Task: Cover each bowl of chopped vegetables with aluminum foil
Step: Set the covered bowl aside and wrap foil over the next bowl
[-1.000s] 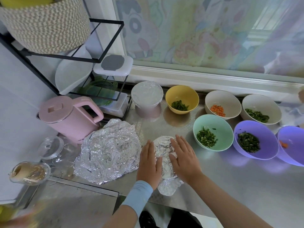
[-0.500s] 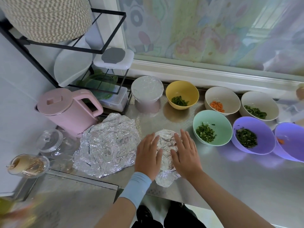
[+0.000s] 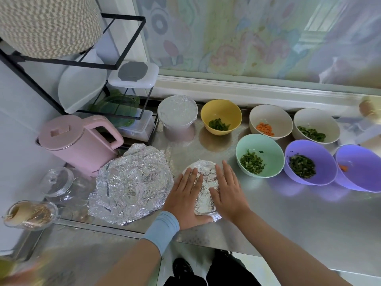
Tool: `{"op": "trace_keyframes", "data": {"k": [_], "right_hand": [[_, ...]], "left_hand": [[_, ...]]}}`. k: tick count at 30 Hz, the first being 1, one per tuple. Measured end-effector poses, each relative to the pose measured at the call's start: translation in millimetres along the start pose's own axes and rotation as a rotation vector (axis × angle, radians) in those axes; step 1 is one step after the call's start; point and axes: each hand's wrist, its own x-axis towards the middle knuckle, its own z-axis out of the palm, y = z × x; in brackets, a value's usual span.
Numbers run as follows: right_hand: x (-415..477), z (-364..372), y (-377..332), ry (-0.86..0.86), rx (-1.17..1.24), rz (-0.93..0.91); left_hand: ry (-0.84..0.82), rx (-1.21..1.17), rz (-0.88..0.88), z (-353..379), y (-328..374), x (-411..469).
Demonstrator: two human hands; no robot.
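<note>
Person is working at the steel counter [image 3: 288,213]. Left hand [image 3: 184,197] and right hand [image 3: 227,193] are both pressing flat on the foil-wrapped bowl [image 3: 206,176] at the near edge, one on each side. Fingers are straight and spread, not gripping. The left thumb is lying along the foil's near rim.

A loose crumpled foil sheet [image 3: 132,182] is sitting just left of that bowl, in front of the pink kettle [image 3: 80,141]. One finished covered bowl [image 3: 177,112] is standing at the back by the black rack [image 3: 123,67].

Six bowls are sitting uncovered to the right:
- Back row: yellow bowl [image 3: 221,110] with greens, white bowl [image 3: 270,116] with carrot dice, second white bowl [image 3: 315,120] with greens.
- Front row: mint bowl [image 3: 259,145] and purple bowl [image 3: 309,151] with greens. The end purple bowl [image 3: 358,174], partly cut off, is showing a bit of carrot.
</note>
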Motion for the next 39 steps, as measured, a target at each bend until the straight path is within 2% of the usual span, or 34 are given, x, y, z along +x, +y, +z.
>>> {"op": "trace_keyframes", "data": {"k": [3, 7, 10, 15, 19, 22, 25, 28, 30, 33, 36, 37, 39], "right_hand": [[-7, -4, -11, 0.096, -0.153, 0.054], [-18, 11, -21, 0.116, -0.048, 0.101], [-19, 20, -18, 0.104, 0.034, 0.101], [-18, 19, -15, 0.139, 0.082, 0.052], [-11, 15, -3, 0.104, 0.092, -0.03], [-6, 9, 5, 0.077, 0.075, -0.06], [-5, 5, 5, 0.06, 0.105, -0.068], [-5, 4, 1, 0.056, 0.356, 0.065], [-2, 2, -4, 0.082, 0.586, 0.202], [3, 1, -9, 0.143, 0.673, 0.266], [4, 1, -9, 0.134, 0.634, 0.275], [4, 0, -9, 0.111, 0.605, 0.282], [7, -4, -7, 0.084, 0.476, 0.279]], "left_hand": [[0.006, 0.005, 0.013, -15, 4, 7], [-0.058, 0.137, 0.113, -25, 3, 24], [-0.121, 0.107, 0.087, -20, 2, 29], [-0.09, 0.059, 0.022, -13, 11, 24], [-0.117, 0.0, -0.015, -15, 9, 22], [-0.006, -0.126, -0.032, -17, -4, 23], [0.143, -0.473, -0.136, -12, -15, 27], [0.222, -0.878, -0.335, -9, -9, 32], [0.301, -1.007, -0.46, -10, -5, 34], [0.384, -1.045, -0.532, -8, -3, 37], [0.364, -1.057, -0.526, -7, -4, 39], [0.352, -1.035, -0.507, -9, -7, 38], [0.392, -0.847, -0.394, -16, -17, 42]]}}
